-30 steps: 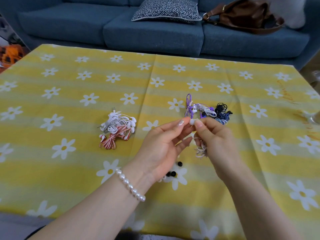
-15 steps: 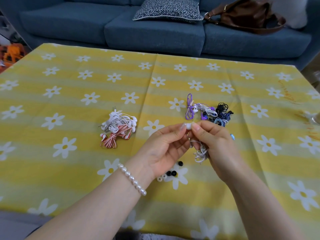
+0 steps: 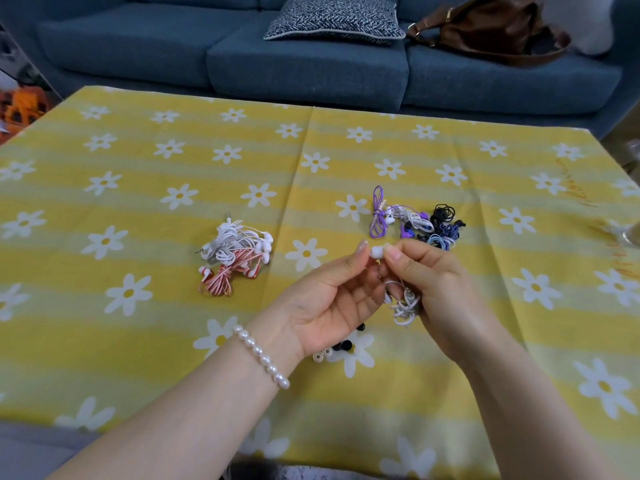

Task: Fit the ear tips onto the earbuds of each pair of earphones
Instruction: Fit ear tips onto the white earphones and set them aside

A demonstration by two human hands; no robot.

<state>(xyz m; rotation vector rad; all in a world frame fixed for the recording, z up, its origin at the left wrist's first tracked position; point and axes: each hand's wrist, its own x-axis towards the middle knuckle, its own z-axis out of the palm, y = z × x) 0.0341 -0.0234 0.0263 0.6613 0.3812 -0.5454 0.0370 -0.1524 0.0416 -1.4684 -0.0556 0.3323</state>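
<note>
left of my hands lies the white-and-red earphone pile [image 3: 235, 258], my left hand [image 3: 332, 299] and right hand [image 3: 429, 289] pinch a white earbud [image 3: 377, 252] between them above the loose ear tips [image 3: 337, 348], its bundled cord [image 3: 405, 306] curled in my right fingers.

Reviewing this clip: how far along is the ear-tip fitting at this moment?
Midway, apparently. In hand: the left hand and right hand pinch a white earbud, its coiled cable hanging below. The white and red bundles lie apart left, possibly finished; tips cannot be confirmed. Left: the purple, black and blue bundles, plus loose ear tips on the cloth.
</note>
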